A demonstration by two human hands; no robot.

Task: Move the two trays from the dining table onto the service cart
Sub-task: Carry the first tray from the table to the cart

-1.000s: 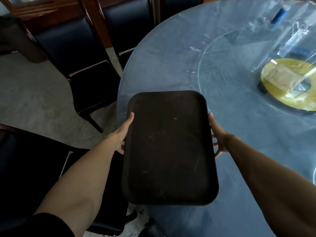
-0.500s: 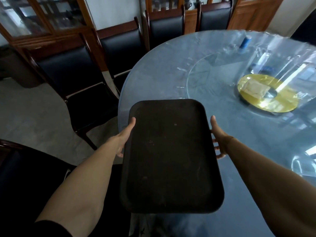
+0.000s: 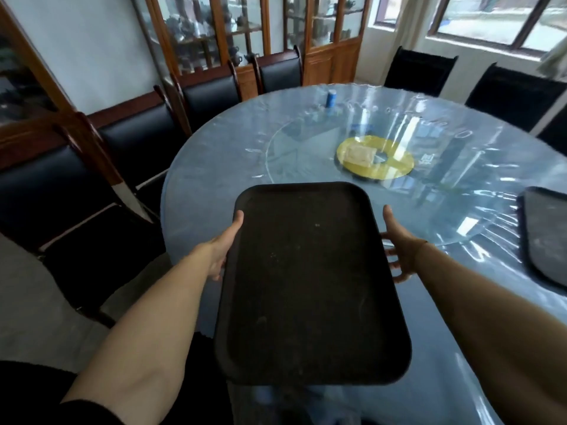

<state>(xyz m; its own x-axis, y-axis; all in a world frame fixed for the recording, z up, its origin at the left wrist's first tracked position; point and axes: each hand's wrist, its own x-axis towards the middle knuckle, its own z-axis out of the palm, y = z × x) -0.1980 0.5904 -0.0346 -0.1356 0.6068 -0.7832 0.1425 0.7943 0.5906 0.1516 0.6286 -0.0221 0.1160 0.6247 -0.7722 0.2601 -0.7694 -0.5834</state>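
I hold a dark brown rectangular tray (image 3: 306,283) level above the near edge of the round dining table (image 3: 214,185), lengthwise away from me. My left hand (image 3: 222,250) grips its left rim, thumb on top. On the opposite rim, my right hand (image 3: 399,250) grips with the fingers spread underneath. A second dark tray (image 3: 546,234) lies flat on the table at the far right, cut off by the frame edge. No service cart is in view.
The table has a shiny plastic cover and a glass turntable (image 3: 306,148) with a yellow disc (image 3: 386,164) and a blue cylinder (image 3: 331,99). Black chairs (image 3: 135,139) ring the table. Wooden glass cabinets (image 3: 233,32) line the back wall.
The view has tilted upward, bringing the cabinets, windows and the second tray into sight. The tray stays in both hands, held slightly higher off the table.
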